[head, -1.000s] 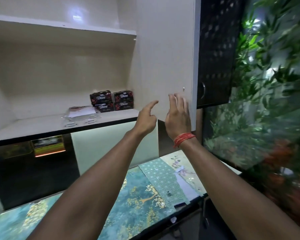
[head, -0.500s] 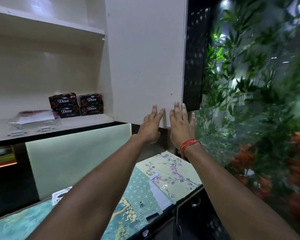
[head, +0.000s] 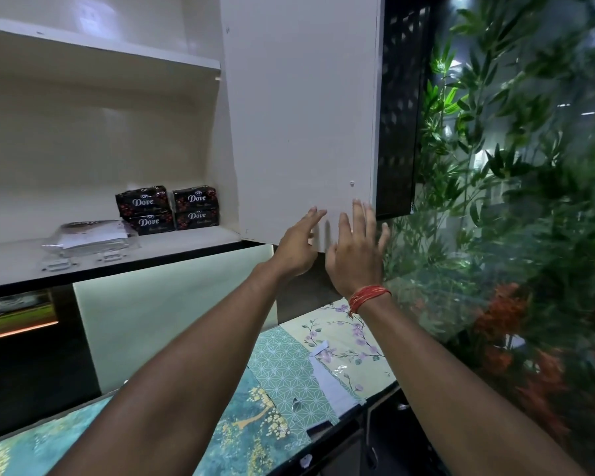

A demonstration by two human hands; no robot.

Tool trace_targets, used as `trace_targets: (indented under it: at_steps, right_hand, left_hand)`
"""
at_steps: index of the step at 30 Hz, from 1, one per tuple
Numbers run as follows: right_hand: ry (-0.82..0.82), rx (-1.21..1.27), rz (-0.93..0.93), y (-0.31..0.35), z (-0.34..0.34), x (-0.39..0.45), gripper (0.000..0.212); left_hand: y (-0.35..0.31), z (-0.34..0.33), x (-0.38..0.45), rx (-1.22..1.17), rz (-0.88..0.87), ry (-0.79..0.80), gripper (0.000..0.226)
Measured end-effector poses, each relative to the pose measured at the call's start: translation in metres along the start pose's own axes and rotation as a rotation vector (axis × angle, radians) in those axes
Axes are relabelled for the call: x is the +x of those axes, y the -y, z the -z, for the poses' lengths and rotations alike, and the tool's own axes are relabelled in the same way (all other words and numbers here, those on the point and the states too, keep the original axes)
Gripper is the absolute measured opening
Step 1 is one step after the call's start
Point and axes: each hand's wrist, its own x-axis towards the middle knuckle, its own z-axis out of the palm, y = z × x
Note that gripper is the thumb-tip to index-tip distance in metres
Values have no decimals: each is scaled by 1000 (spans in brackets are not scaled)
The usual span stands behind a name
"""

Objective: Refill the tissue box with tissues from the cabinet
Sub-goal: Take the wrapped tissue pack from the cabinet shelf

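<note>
Dense green foliage (head: 516, 139) fills the right of the view, beside a wall cabinet whose pale door (head: 303, 115) stands swung open. Both hands are raised to that door's lower edge: the left hand (head: 298, 243) has its fingers extended and loosely spread, touching or just short of the panel near its bottom edge, and the right hand (head: 354, 250), with a red thread band (head: 368, 297) at the wrist, is flat and splayed at the door's lower outer corner, gripping nothing. Neither hand holds any object. Inside, on the lower shelf (head: 172, 249), a clear plastic pack of tissues (head: 90, 235) lies toward the shelf's front edge, left of centre, with four dark Dove packets (head: 167, 209) stacked two by two behind it against the right inner wall. No tissue box shows anywhere in view; below lies only a countertop (head: 289, 379) covered in patterned paper. By my reading the step in hand is dealing with the door, so access is the stage and nothing has been fetched. Next would be for one hand to leave the door, reach left across the shelf and close around the tissue pack, lifting it clear of the Dove packets without dragging them forward.
</note>
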Motion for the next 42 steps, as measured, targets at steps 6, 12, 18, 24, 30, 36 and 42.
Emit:
trace_targets:
  at_steps: [6,12,18,24,30,36,42]
  right_hand:
    - [-79,589,-71,72,8,10,42]
    - [154,925,-235,156,-8,13,34]
    - [484,1048,-156,263,-59,21,37]
    - [730,1052,-100,343,-150,63,34]
    - [882,1010,-158,380,-231,94,21]
    - [1001,1095,-202,399,-256,101,12]
    - [787,1314,-398,395,-216,100,10]
  left_hand:
    - [11,52,-17,-252,75,-81,73]
    - [64,136,-57,-173,213,-350,62]
    - [136,226,-91,-3,377,-792,38]
    - [217,310,-103,133,642,-1058,34]
    - [275,344,-79,-131,937,-846,37]
    - [285,341,-61,-34,900,-765,18]
    - [262,346,-75,-199,732,-838,7]
